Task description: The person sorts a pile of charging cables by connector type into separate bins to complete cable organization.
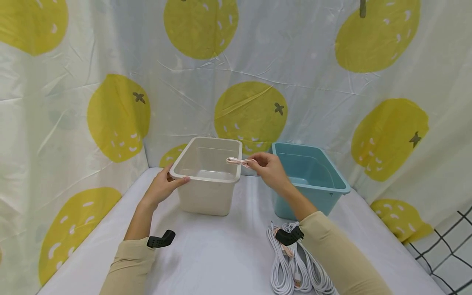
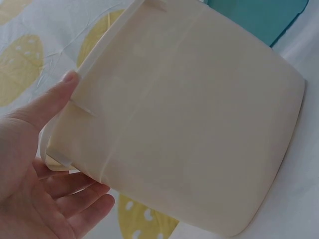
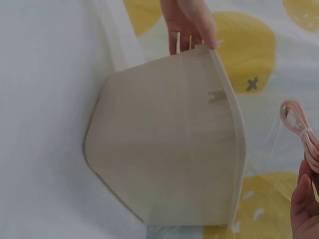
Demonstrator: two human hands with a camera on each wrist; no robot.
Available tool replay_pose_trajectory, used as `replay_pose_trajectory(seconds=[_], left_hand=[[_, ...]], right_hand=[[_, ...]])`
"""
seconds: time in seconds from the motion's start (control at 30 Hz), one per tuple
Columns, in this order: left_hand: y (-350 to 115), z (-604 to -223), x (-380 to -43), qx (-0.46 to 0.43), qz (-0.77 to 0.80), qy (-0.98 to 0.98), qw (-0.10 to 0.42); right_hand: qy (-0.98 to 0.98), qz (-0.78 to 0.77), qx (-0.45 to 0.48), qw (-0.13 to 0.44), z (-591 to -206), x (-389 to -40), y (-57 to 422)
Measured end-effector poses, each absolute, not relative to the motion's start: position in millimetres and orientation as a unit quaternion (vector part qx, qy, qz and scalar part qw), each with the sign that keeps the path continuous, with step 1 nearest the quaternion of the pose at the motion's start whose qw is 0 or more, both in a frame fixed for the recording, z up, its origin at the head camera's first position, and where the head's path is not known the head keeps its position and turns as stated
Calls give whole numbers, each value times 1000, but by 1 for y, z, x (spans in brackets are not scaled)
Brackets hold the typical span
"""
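A beige plastic bin (image 1: 206, 196) stands on the white-covered table, left of a teal bin (image 1: 309, 200). My left hand (image 1: 162, 187) grips the beige bin's near left corner, thumb over the rim and fingers against the outer side, as the left wrist view also shows. Between thumb and fingers my right hand (image 1: 271, 170) pinches a bundled pink cable (image 3: 301, 127). In the head view the cable's looped end overlaps the beige bin's right rim, with the hand to the right of that rim. Inside the beige bin, the visible floor shows nothing lying on it.
Several coiled white cables (image 1: 282, 274) lie on the table in front of the teal bin, partly under the right forearm, with a pinkish cable among them. A lemon-print curtain (image 1: 309, 78) hangs behind the bins. Black wire mesh (image 1: 442, 254) stands at the lower right.
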State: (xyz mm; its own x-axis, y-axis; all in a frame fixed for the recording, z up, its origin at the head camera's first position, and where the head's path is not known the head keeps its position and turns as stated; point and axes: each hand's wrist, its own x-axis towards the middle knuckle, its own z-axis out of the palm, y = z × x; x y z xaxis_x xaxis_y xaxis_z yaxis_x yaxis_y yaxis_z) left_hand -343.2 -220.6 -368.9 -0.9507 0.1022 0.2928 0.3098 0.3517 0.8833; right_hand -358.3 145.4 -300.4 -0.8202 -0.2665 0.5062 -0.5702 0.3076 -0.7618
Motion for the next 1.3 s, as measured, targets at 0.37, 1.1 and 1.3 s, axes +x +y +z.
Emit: replay_pose_trajectory(seconds=[0.37,1.1,1.3], left_hand=[[-220,-369,-343,-122,-549,-821,96],[-220,-371,-343,-126,-550,-819,101],[-220,-372,-345,-130,-550,-819,100]], right_hand=[[-767,561,283,126,-298,-371,110],[-794,544,241,129,-309,-384,91],[-790,548,244,126,-309,-381,92]])
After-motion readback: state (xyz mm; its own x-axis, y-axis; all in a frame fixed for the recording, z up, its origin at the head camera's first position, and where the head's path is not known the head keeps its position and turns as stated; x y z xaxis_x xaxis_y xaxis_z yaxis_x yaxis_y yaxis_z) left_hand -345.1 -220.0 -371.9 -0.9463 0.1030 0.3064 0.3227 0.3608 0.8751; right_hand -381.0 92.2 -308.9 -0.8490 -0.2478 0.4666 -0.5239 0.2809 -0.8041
